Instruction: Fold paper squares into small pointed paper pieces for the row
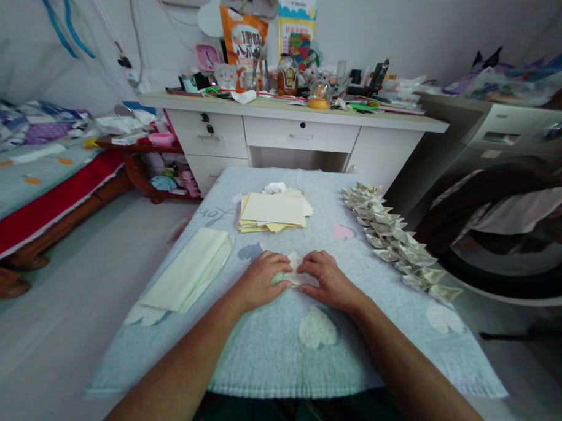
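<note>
Between my two hands, at the middle of the cloth-covered table, is a small piece of pale paper (293, 272) folded to a point at its far end. My left hand (264, 280) grips its left side, fingers curled over the top and thumb at the near edge. From the other side, my right hand (328, 280) holds the paper the same way, fingers bent and thumb low. Parts of the paper are hidden under the fingers. Beyond it lies a stack of cream and yellow paper sheets (272, 209). To the left rests a folded bundle of pale green paper (191, 269).
Rows of folded paper pieces (395, 237) with pointed tips run along the table's right side. A crumpled white paper (273, 187) lies behind the stack. The light blue tablecloth (277, 352) covers the table. A cluttered white desk (301, 133) and a washing machine (509, 135) stand beyond.
</note>
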Tool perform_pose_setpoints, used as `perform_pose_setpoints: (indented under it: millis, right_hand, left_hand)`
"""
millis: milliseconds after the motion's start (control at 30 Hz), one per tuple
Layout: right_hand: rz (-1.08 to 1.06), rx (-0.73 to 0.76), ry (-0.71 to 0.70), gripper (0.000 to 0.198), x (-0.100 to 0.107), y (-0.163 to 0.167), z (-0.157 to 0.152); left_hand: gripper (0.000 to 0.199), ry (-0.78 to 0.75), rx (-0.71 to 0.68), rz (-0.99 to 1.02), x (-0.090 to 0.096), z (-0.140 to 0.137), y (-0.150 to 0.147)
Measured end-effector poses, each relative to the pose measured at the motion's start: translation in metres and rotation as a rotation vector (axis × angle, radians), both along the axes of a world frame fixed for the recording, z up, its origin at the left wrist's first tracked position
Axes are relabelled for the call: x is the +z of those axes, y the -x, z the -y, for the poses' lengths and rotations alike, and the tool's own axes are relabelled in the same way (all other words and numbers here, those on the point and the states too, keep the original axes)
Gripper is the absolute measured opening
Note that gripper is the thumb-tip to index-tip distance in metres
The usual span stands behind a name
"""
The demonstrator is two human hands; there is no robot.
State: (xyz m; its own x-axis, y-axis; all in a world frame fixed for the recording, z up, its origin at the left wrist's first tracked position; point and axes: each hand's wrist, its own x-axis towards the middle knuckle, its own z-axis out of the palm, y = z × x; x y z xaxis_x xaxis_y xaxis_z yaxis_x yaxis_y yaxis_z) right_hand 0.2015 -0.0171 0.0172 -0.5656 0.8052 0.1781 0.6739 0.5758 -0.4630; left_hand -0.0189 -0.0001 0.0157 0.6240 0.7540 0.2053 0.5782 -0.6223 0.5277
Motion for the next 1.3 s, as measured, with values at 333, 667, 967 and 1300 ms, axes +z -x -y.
perform_pose_setpoints:
  millis: [333, 667, 967, 1300]
  right_hand:
    - [-0.012, -0.011, -0.002, 0.026, 0.000, 0.000, 0.001]
    - [0.061, -0.081, -0.095, 0.019, -0.001, 0.009, 0.003]
    - [0.028, -0.042, -0.136, 0.018, -0.004, 0.009, 0.002]
    - [0.050, -0.018, -0.084, 0.023, 0.005, 0.009, 0.007]
  left_hand:
    - [0.019, -0.036, 0.010, 0.006, 0.004, 0.001, -0.002]
    - [0.022, -0.048, 0.018, 0.027, -0.001, 0.002, -0.002]
    - [0.047, -0.086, 0.078, 0.000, -0.006, 0.006, 0.001]
    - [0.033, -0.101, 0.050, 0.025, -0.008, 0.007, 0.000]
